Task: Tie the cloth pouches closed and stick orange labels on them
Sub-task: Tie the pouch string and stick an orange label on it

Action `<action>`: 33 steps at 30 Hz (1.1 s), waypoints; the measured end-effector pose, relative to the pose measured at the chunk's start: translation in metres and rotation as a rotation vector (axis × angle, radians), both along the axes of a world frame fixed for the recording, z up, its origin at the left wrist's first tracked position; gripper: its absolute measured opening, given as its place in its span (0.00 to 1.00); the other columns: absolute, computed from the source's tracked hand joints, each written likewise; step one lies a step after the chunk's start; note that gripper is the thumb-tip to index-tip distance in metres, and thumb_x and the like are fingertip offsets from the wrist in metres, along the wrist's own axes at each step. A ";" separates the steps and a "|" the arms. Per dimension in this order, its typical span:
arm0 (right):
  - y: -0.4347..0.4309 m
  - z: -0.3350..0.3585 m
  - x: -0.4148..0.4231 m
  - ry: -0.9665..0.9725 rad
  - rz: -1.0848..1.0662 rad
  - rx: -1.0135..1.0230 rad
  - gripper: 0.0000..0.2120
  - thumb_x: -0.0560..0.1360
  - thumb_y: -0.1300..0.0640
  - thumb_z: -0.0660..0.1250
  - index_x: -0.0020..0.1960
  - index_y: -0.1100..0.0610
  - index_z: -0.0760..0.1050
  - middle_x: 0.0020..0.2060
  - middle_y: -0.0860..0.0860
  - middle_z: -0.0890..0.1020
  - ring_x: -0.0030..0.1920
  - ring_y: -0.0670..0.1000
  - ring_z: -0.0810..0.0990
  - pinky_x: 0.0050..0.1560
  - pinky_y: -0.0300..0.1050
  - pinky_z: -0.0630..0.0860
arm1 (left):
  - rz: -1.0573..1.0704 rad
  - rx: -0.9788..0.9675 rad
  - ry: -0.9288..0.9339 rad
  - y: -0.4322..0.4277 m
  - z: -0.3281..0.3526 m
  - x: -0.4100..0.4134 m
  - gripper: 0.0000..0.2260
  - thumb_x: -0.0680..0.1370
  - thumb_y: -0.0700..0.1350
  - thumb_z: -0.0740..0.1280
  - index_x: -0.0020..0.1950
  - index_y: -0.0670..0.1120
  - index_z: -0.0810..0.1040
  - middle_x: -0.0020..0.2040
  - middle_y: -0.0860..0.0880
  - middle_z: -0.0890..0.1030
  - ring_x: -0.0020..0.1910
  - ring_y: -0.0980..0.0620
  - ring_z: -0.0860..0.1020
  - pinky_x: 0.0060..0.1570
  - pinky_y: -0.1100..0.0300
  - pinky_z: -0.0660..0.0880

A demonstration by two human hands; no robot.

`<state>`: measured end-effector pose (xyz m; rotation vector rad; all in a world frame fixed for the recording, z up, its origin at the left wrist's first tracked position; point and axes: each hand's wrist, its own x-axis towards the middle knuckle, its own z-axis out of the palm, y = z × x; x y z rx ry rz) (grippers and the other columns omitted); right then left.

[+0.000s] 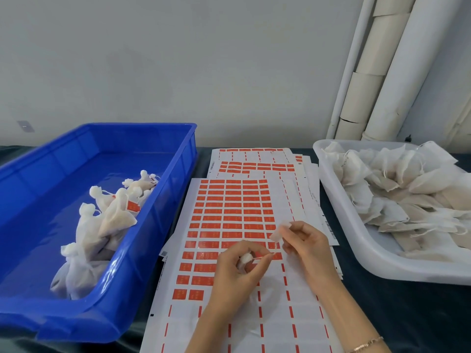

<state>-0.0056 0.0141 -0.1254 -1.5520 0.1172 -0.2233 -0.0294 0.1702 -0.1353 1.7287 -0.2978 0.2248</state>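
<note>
My left hand (238, 266) grips the gathered neck of a white cloth pouch (246, 258) over the label sheet; the pouch body is hidden under the hand. Between thumb and finger it also pinches the pouch's thin string (263, 256). My right hand (304, 242) pinches a small pale tag (279, 233) a little to the upper right. A sheet of orange labels (230, 212) lies flat in the middle of the table, with its lower rows and right columns peeled bare.
A blue bin (84, 319) on the left holds several tied pouches (102, 225), one with an orange label. A white tray (367, 253) on the right is heaped with untied pouches (407, 189). More label sheets (254, 164) lie behind. Pipes (382, 72) stand at the back right.
</note>
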 end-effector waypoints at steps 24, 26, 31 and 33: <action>-0.002 0.000 -0.005 -0.041 0.195 -0.036 0.09 0.64 0.46 0.74 0.43 0.46 0.84 0.42 0.46 0.86 0.46 0.47 0.84 0.39 0.34 0.78 | -0.120 -0.065 0.046 -0.001 0.003 -0.003 0.04 0.74 0.45 0.72 0.43 0.55 0.82 0.42 0.55 0.83 0.47 0.52 0.80 0.45 0.69 0.75; -0.003 0.001 -0.006 -0.024 0.245 -0.044 0.10 0.64 0.45 0.74 0.44 0.46 0.83 0.43 0.46 0.86 0.46 0.47 0.84 0.40 0.34 0.79 | -0.097 -0.075 0.040 -0.001 0.003 -0.003 0.04 0.74 0.45 0.72 0.43 0.55 0.82 0.42 0.55 0.83 0.47 0.53 0.80 0.45 0.69 0.76; -0.003 0.001 -0.006 0.006 0.282 -0.049 0.10 0.64 0.46 0.74 0.43 0.49 0.83 0.42 0.50 0.85 0.44 0.52 0.84 0.43 0.39 0.80 | -0.042 -0.083 0.038 -0.001 0.003 -0.002 0.02 0.74 0.47 0.72 0.43 0.55 0.82 0.41 0.56 0.83 0.47 0.54 0.80 0.44 0.71 0.75; -0.002 0.001 -0.006 0.019 0.278 -0.050 0.07 0.66 0.48 0.74 0.43 0.49 0.83 0.42 0.50 0.85 0.44 0.53 0.83 0.43 0.40 0.80 | -0.023 -0.084 0.038 -0.001 0.002 -0.001 0.03 0.74 0.46 0.72 0.43 0.55 0.81 0.41 0.56 0.83 0.47 0.55 0.80 0.43 0.71 0.75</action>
